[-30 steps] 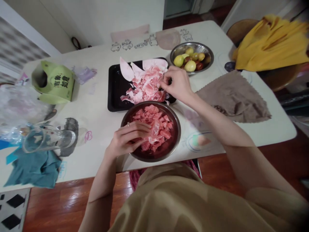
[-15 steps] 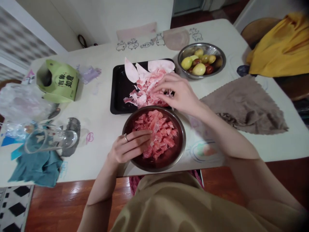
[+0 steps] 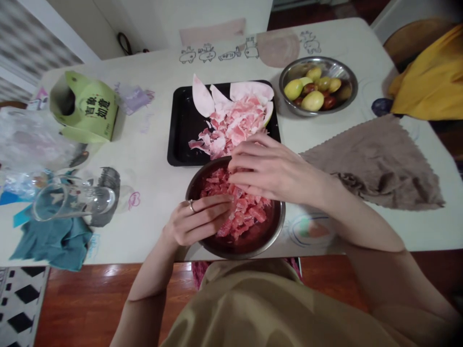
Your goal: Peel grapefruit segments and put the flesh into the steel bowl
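Note:
My left hand (image 3: pixel 200 218) pinches a pomelo segment (image 3: pixel 236 198) at the near left side of a metal bowl (image 3: pixel 278 226). Pieces of red pomelo flesh (image 3: pixel 249 219) lie heaped in that bowl. Over its far right part is my right hand (image 3: pixel 265 166), fingers bent together with their tips at the upper end of the segment. The right thumb and whatever it pinches are hidden. Just behind the bowl, a black tray (image 3: pixel 183 137) carries torn pink membranes (image 3: pixel 235 125) and thick pale rind pieces (image 3: pixel 251 91).
A steel bowl of green and red fruit (image 3: pixel 313 101) stands back right, a brown cloth (image 3: pixel 387 164) in front of it. Along the left are a green paper box (image 3: pixel 103 113), plastic bags (image 3: pixel 32 140), a clear glass lying on its side (image 3: pixel 68 200) and a teal cloth (image 3: pixel 54 243).
My right hand has come back from the membranes on the tray to the segment over the bowl. My left hand keeps its hold. The view has shifted slightly.

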Demonstrator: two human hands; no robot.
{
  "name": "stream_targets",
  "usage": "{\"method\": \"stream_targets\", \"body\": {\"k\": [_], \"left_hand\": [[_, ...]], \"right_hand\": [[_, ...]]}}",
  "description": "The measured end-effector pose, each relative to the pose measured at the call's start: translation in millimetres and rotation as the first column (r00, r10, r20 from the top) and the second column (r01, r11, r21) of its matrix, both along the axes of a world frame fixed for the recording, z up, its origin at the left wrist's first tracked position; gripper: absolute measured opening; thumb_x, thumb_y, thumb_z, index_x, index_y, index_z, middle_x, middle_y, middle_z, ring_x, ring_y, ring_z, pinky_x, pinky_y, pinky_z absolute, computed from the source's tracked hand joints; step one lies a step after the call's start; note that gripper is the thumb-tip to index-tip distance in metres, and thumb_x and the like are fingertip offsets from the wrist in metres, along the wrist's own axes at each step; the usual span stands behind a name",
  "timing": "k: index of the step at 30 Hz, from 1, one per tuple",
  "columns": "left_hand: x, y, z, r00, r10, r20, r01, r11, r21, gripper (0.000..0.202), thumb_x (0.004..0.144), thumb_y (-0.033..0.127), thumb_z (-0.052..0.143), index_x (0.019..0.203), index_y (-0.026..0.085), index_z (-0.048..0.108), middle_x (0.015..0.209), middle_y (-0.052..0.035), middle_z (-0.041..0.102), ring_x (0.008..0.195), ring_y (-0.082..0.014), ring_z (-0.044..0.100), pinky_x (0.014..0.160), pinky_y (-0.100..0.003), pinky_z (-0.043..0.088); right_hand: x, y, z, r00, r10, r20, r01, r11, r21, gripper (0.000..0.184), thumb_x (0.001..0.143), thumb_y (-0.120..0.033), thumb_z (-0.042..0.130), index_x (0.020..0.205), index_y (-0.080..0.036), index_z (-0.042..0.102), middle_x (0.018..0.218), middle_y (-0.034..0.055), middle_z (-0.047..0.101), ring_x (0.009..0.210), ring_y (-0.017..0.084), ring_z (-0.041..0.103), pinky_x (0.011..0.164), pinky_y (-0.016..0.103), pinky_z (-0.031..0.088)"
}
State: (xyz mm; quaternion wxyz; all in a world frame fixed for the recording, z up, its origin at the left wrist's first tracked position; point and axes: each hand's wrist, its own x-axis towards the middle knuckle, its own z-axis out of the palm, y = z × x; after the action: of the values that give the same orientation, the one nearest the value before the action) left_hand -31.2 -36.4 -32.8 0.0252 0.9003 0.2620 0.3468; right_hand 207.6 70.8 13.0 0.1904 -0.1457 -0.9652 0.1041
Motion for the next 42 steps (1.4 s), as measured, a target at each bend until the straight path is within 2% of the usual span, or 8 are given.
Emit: {"method": "stream_targets", "body": {"k": [6, 9, 13, 17, 23, 31, 36, 42], "left_hand": [[0.5, 5.0, 3.2, 1.000, -0.012, -0.011, 0.011, 1.000, -0.009, 0.018, 0.091, 0.004, 0.068, 0.106, 0.013, 0.071, 0.113, -0.0084, 0.079, 0.119, -0.0208, 0.072, 0.088, -0.026, 0.068], [-0.1, 4.6, 1.0, 0.999, -0.049, 0.014, 0.049, 0.999, -0.017, 0.019, 0.092, 0.006, 0.067, 0.109, 0.015, 0.072, 0.113, -0.0072, 0.079, 0.118, -0.0210, 0.072, 0.089, -0.027, 0.068], [-2.7, 4.9, -2.9, 1.000, -0.004, 0.021, 0.007, 0.991, -0.135, 0.020, 0.095, 0.007, 0.064, 0.109, 0.018, 0.073, 0.115, -0.0046, 0.079, 0.117, -0.0205, 0.073, 0.091, -0.028, 0.068], [-4.5, 7.0, -3.0, 0.998, -0.050, 0.038, 0.056, 0.978, -0.203, 0.020, 0.095, 0.007, 0.064, 0.108, 0.017, 0.074, 0.117, -0.0055, 0.078, 0.117, -0.0197, 0.073, 0.094, -0.026, 0.067], [3.4, 0.1, 1.2, 0.993, 0.046, 0.104, -0.021, 0.973, -0.229, 0.019, 0.093, 0.004, 0.065, 0.105, 0.015, 0.073, 0.113, -0.0066, 0.079, 0.118, -0.0199, 0.072, 0.096, -0.029, 0.066], [5.2, -3.5, 4.4, 0.996, 0.080, 0.045, -0.067, 0.972, -0.227, 0.016, 0.096, 0.005, 0.061, 0.104, 0.014, 0.072, 0.114, -0.0070, 0.079, 0.121, -0.0186, 0.071, 0.097, -0.028, 0.066], [-1.4, 5.8, -0.3, 0.998, -0.053, 0.028, 0.057, 0.979, -0.194, 0.015, 0.098, 0.009, 0.061, 0.101, 0.017, 0.074, 0.112, -0.0051, 0.080, 0.118, -0.0202, 0.072, 0.091, -0.028, 0.068], [-2.9, 8.4, -3.0, 0.996, -0.070, 0.050, 0.078, 0.976, -0.201, 0.017, 0.096, 0.008, 0.063, 0.105, 0.018, 0.073, 0.115, -0.0049, 0.079, 0.118, -0.0202, 0.072, 0.091, -0.027, 0.068]], "right_hand": [[-5.4, -13.7, 1.6, 0.998, -0.041, -0.040, 0.039, 0.998, -0.038, 0.029, 0.090, -0.004, 0.058, 0.073, -0.027, 0.057, 0.092, -0.0026, 0.067, 0.112, 0.018, 0.064, 0.114, 0.047, 0.049], [-8.3, -14.6, 1.7, 1.000, -0.021, 0.013, 0.020, 0.999, 0.032, 0.030, 0.092, -0.004, 0.056, 0.072, -0.026, 0.056, 0.090, -0.0014, 0.066, 0.109, 0.019, 0.064, 0.110, 0.048, 0.051], [-11.4, -12.3, 1.0, 1.000, -0.022, 0.021, 0.021, 0.998, 0.063, 0.030, 0.092, -0.006, 0.056, 0.071, -0.027, 0.056, 0.086, -0.0017, 0.066, 0.103, 0.018, 0.064, 0.106, 0.046, 0.053], [-9.7, -5.1, -4.9, 0.998, -0.016, 0.064, 0.003, 0.978, 0.207, 0.020, 0.098, -0.019, 0.053, 0.082, -0.027, 0.063, 0.092, -0.0007, 0.068, 0.099, 0.020, 0.063, 0.100, 0.046, 0.053], [-1.8, 5.5, -6.6, 0.994, -0.027, -0.102, 0.034, 0.998, 0.060, 0.025, 0.103, -0.023, 0.045, 0.091, -0.024, 0.067, 0.085, -0.0032, 0.071, 0.084, 0.014, 0.065, 0.099, 0.045, 0.048], [0.8, 4.6, -2.7, 0.997, 0.052, -0.054, -0.052, 0.999, 0.007, 0.023, 0.101, -0.022, 0.048, 0.092, -0.025, 0.069, 0.095, -0.0012, 0.071, 0.098, 0.018, 0.062, 0.099, 0.047, 0.042], [-0.8, 4.4, -3.6, 0.998, 0.063, -0.012, -0.063, 0.998, -0.010, 0.020, 0.099, -0.020, 0.049, 0.090, -0.023, 0.066, 0.095, 0.0008, 0.069, 0.101, 0.020, 0.059, 0.101, 0.045, 0.039], [-4.6, 4.5, -7.2, 0.999, 0.041, -0.015, -0.043, 0.990, -0.138, 0.012, 0.094, -0.019, 0.054, 0.084, -0.021, 0.060, 0.088, 0.0016, 0.064, 0.094, 0.020, 0.057, 0.097, 0.041, 0.038]]}}
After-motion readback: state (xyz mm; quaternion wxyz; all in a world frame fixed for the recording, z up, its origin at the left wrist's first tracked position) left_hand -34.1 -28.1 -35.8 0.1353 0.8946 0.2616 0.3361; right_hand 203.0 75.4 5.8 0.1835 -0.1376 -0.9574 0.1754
